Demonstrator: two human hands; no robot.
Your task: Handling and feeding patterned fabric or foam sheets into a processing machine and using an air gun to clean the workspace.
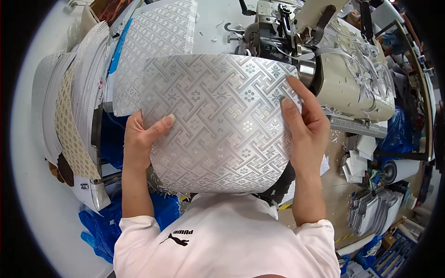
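A silvery patterned sheet [218, 125] with an interlaced line-and-flower design spans the space in front of my chest, bowed slightly. At its left edge my left hand [143, 134] grips it, thumb on top and fingers hidden underneath. My right hand [308, 120] pinches the upper right edge between thumb and index finger, close to the machine. Just beyond lies another sheet of like pattern [157, 37] on the white table, partly covered by the held one. The industrial sewing or trimming machine [273, 34] stands past the sheet's far right corner.
Stacked curved sheets [76, 92], one of them beige, stand at the left. White strip scraps [361, 69] lie over the cream machine body. Blue plastic [104, 227] bulges at the lower left. Grey sheet bundles [373, 213] and a white roll [401, 171] are on the right.
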